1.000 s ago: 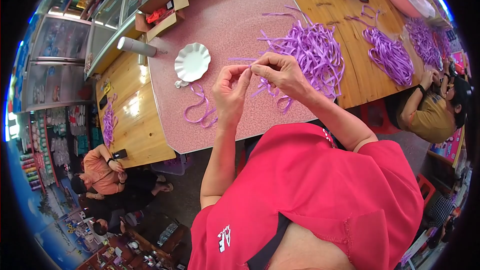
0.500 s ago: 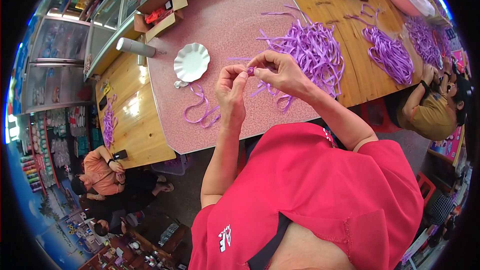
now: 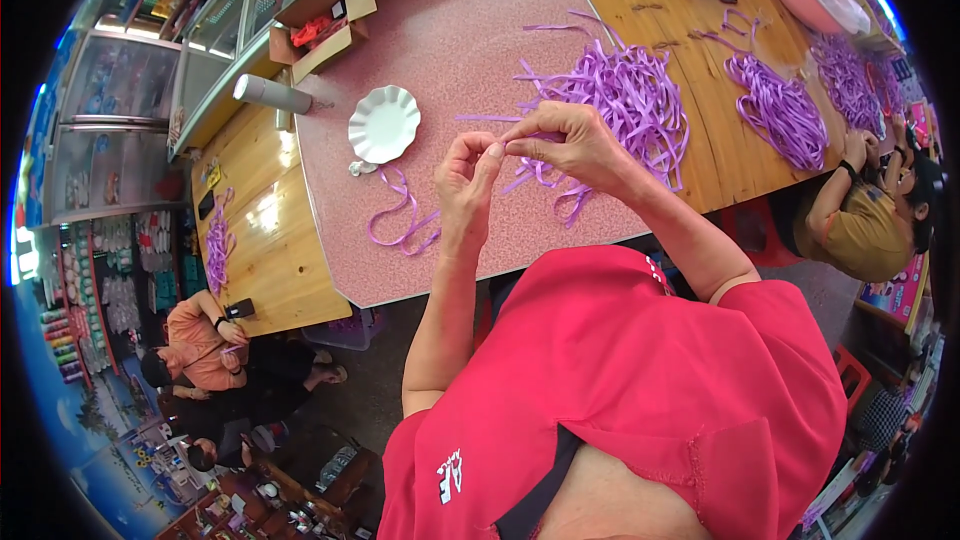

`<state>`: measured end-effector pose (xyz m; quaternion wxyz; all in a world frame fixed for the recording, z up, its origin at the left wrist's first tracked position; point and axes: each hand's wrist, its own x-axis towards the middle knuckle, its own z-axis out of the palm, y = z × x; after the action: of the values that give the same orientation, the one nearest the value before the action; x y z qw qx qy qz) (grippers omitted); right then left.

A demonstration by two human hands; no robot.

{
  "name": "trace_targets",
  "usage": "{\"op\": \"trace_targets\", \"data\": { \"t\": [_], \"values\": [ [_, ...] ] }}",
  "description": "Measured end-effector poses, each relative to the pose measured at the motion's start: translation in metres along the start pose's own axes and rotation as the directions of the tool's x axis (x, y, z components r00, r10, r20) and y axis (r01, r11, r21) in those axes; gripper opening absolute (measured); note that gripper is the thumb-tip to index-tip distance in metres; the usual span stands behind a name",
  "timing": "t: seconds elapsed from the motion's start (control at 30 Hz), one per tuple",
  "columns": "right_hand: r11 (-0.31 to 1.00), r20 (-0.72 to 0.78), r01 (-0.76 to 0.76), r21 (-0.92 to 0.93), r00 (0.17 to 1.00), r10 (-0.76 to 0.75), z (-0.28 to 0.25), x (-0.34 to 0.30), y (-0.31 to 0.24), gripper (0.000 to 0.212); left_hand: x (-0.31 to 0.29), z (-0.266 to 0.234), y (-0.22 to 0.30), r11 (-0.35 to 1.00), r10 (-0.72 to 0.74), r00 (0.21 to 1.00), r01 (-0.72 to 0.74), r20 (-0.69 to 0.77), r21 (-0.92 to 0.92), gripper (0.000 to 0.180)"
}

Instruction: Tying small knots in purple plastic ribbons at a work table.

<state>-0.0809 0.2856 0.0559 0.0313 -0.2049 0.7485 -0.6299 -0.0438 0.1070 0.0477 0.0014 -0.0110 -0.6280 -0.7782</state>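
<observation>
left hand (image 3: 465,183) and right hand (image 3: 570,145) pinch a purple ribbon (image 3: 502,142) at mid-frame, its axis largely hidden. the ribbon heap (image 3: 635,110) lies to their right, nearer the right hand.

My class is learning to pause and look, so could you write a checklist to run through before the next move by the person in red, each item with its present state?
1. Hands together: ok, left hand and right hand meet over the pink tabletop.
2. Ribbon gripped: ok, a bit of purple ribbon shows between the pinched fingers.
3. Fold or knot there: cannot tell, the fingers cover it.
4. Ribbon heap untangled: not ok, its strands cross loosely near the right hand.
5. White dish clear of the hands: ok, it lies apart, left of the left hand.
</observation>
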Motion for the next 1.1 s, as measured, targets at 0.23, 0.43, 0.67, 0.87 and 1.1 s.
{"op": "trace_targets", "data": {
  "t": [0.23,0.43,0.67,0.87,1.1],
  "values": [
    [0.984,0.045,-0.11,0.142,0.994,0.105,-0.004,-0.001,-0.006,0.012,-0.001,0.001,-0.001,1.0,-0.019,0.999,0.019,0.042,0.017,0.01],
    [0.983,0.074,-0.177,0.042,0.982,0.174,-0.008,-0.001,-0.012,0.013,-0.001,0.001,0.0,0.997,-0.063,0.997,0.061,0.05,0.044,0.011],
    [0.996,0.067,0.081,-0.033,0.995,-0.079,-0.009,0.0,-0.005,0.015,0.0,0.004,0.0,0.995,-0.073,0.996,0.076,0.05,-0.062,0.012],
    [0.997,0.058,-0.068,0.04,0.996,0.065,-0.008,0.0,-0.004,0.017,0.002,0.001,0.003,0.998,-0.066,0.993,0.065,0.094,0.023,0.009],
    [1.0,0.081,-0.005,-0.025,0.997,0.007,-0.01,-0.002,-0.005,0.018,0.005,-0.003,0.006,0.994,-0.101,0.991,0.104,0.088,-0.027,0.011]
  ]
}}
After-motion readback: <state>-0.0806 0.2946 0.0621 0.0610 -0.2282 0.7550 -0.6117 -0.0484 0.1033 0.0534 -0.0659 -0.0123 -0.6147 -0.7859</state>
